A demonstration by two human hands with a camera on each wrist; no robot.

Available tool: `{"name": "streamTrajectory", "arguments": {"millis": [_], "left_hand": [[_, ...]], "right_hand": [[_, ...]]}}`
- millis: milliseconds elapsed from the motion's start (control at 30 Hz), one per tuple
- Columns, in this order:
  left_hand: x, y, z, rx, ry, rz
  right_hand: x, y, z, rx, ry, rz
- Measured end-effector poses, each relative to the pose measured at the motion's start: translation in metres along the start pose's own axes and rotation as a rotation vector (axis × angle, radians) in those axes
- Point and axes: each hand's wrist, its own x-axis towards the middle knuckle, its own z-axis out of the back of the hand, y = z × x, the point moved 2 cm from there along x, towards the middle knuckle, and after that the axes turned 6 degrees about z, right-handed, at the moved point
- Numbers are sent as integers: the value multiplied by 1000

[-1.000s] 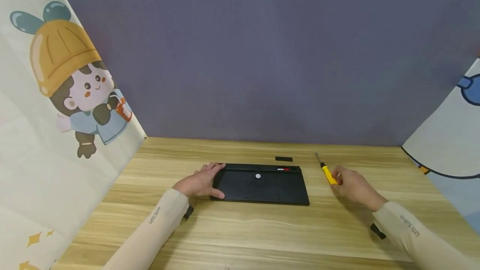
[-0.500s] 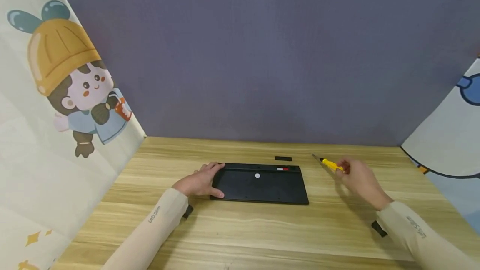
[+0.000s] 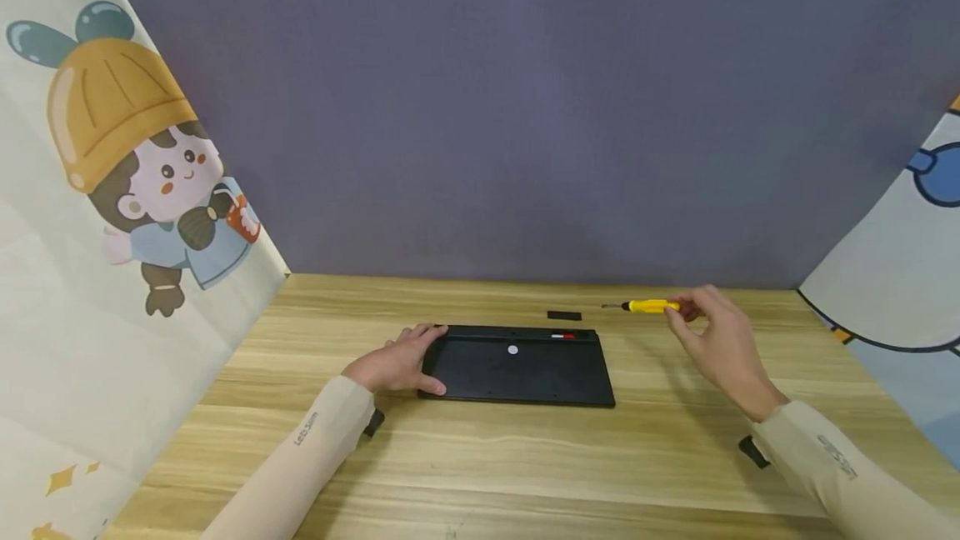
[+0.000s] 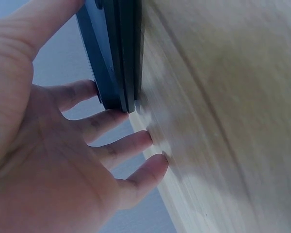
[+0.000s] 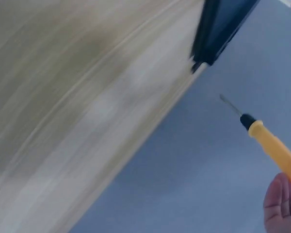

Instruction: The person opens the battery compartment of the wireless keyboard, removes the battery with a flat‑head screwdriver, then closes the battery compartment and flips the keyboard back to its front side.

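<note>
A black keyboard (image 3: 525,373) lies underside up on the table, with a small red-and-white piece (image 3: 562,336) in a slot along its far ridge. My left hand (image 3: 401,361) holds its left end, thumb at the near corner and fingers at the far one. In the left wrist view the keyboard's end (image 4: 117,63) touches some fingertips; the outer fingers reach the wood. My right hand (image 3: 712,340) pinches a yellow-handled screwdriver (image 3: 651,307) by its handle end, raised above the table, its shaft pointing left. The right wrist view shows the screwdriver (image 5: 274,148) apart from the keyboard (image 5: 223,29).
A small flat black strip (image 3: 564,316) lies on the wooden table (image 3: 480,473) just behind the keyboard. A grey-blue panel (image 3: 480,107) stands along the table's back edge. Printed sheets (image 3: 45,232) flank both sides.
My right hand has lifted the screwdriver and moved it away from me, turning it from a slanted position to nearly level. My left hand and the keyboard stay in place.
</note>
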Motion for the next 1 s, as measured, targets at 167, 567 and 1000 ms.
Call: {"name": "streamTrajectory", "arguments": {"millis": [167, 567, 1000], "left_hand": [[-1, 2, 0, 8, 0, -3], [-5, 7, -2, 11, 1, -2], [-15, 13, -6, 27, 22, -31]], "right_hand": [[2, 20, -4, 57, 27, 122], [-2, 39, -16, 84, 117, 115], [9, 67, -22, 77, 218, 64]]}}
